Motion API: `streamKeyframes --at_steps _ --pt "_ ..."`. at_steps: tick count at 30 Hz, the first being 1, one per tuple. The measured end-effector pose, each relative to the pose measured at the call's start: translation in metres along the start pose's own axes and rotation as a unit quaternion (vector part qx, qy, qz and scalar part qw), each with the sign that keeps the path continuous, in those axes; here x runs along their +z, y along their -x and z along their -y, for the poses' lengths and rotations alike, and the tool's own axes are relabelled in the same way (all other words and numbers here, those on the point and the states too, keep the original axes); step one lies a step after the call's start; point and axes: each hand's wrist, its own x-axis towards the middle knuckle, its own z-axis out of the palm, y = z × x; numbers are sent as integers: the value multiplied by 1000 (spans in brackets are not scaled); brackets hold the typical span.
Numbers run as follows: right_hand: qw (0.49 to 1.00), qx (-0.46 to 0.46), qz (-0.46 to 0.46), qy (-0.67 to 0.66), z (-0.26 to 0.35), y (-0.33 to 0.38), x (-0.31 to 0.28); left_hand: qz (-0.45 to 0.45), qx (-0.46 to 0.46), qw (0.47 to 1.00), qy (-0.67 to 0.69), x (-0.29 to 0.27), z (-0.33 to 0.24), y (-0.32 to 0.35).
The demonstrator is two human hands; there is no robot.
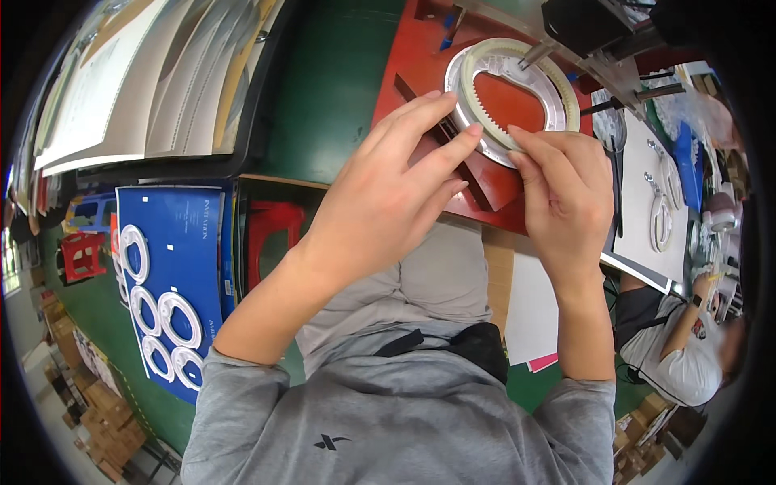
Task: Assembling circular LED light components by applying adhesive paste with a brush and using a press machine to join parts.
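On a red fixture lies a white plastic ring (552, 101). A cream toothed ring (475, 103), with teeth along its inner edge, rests over it, slightly askew. My left hand (392, 174) is open, its fingers spread, and its fingertips touch the left side of the rings. Thumb and forefinger of my right hand (566, 174) are pinched at the near edge of the toothed ring; the fingertips cover the exact spot they grip. A clear plastic part of the fixture (537, 55) reaches over the far side of the rings.
The red fixture base (404, 61) stands on a green tabletop (323, 81), with black machine parts (586, 28) above. Papers in a black tray (105, 97) lie left. Several white rings sit on a blue board (182, 250). At right are white parts (661, 218) and another person (679, 347).
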Motion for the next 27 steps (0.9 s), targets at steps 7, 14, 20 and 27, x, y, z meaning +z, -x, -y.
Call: streamKeyframes --at_steps 7,14,20,27 --pt "1000 23 0 1 12 2 3 -21 -20 998 56 -2 4 -3" --pt "1000 25 5 7 12 -1 5 -81 -14 996 38 3 10 -13" --pt "999 27 16 18 11 -2 0 -115 -72 990 22 11 10 -41" --pt "999 24 26 19 14 -3 0 -125 -78 986 79 31 21 -57"
